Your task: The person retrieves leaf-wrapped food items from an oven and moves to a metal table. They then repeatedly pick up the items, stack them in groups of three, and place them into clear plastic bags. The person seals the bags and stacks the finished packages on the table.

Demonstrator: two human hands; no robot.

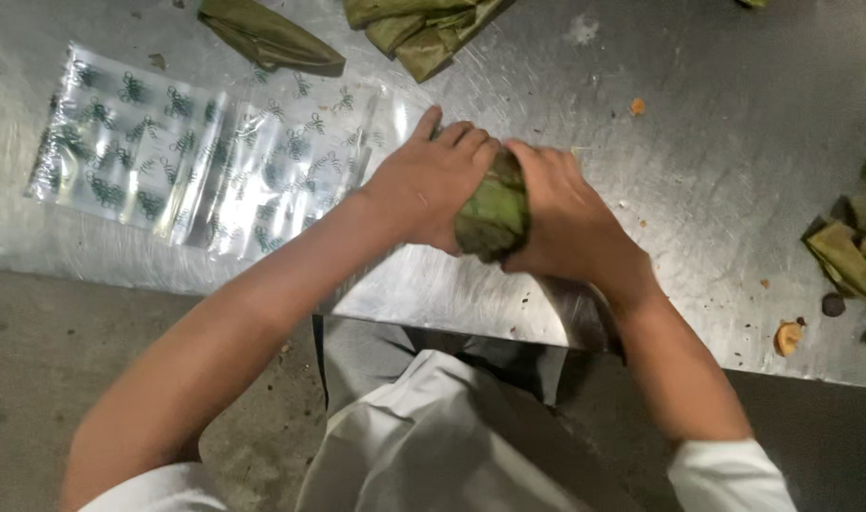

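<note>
The metal table [699, 190] ends at a near edge just in front of the person, and the hands work close to that edge with bare steel around them. The left hand [433, 185] and right hand [561, 213] are both closed around a green leaf bundle [495, 213], pressed between them just above the table. Left of them lie printed plastic bags [167, 152]. Farther back sit folded leaves [423, 28]; more leaves [855, 256] lie at the right edge.

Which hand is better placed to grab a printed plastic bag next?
Left, probably. The left hand lies right beside the plastic bags; the right hand is on the leaf bundle's far side.
</note>
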